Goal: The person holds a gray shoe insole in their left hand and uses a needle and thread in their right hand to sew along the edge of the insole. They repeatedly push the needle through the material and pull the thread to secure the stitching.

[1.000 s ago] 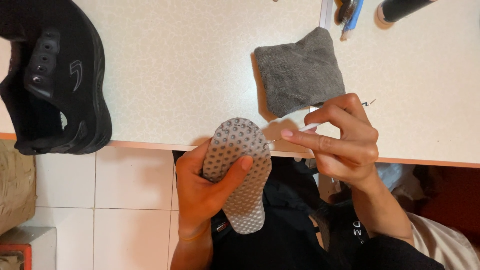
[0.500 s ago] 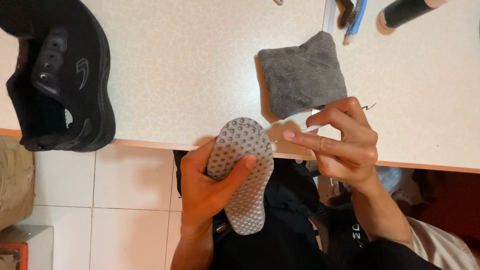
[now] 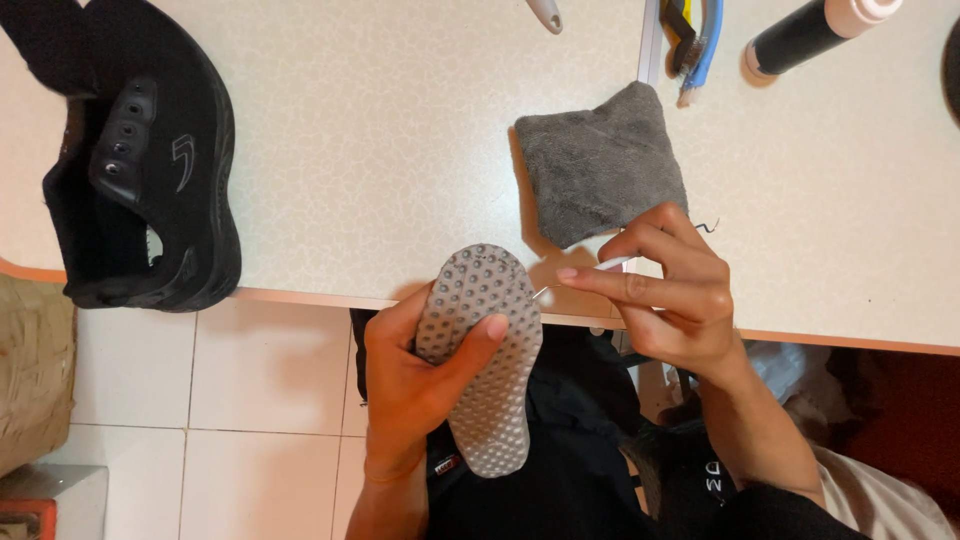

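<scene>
At the top right of your view, a black cylindrical bottle with a pale pink cap (image 3: 805, 35) lies tilted on the pale speckled table (image 3: 380, 130), partly cut off by the edge.

On the dark clothing in your lap, a small red-and-white sewn tag (image 3: 446, 465) sits just beside the wrist of your left hand (image 3: 415, 385). A patch of white print on black fabric (image 3: 713, 476) shows under your right forearm.

At the far left, a crumpled brown bag or wrapping (image 3: 30, 380) stands on the white tiled floor (image 3: 250, 390). Below it, in the corner, is a grey box with an orange-red patch (image 3: 40, 505).
</scene>
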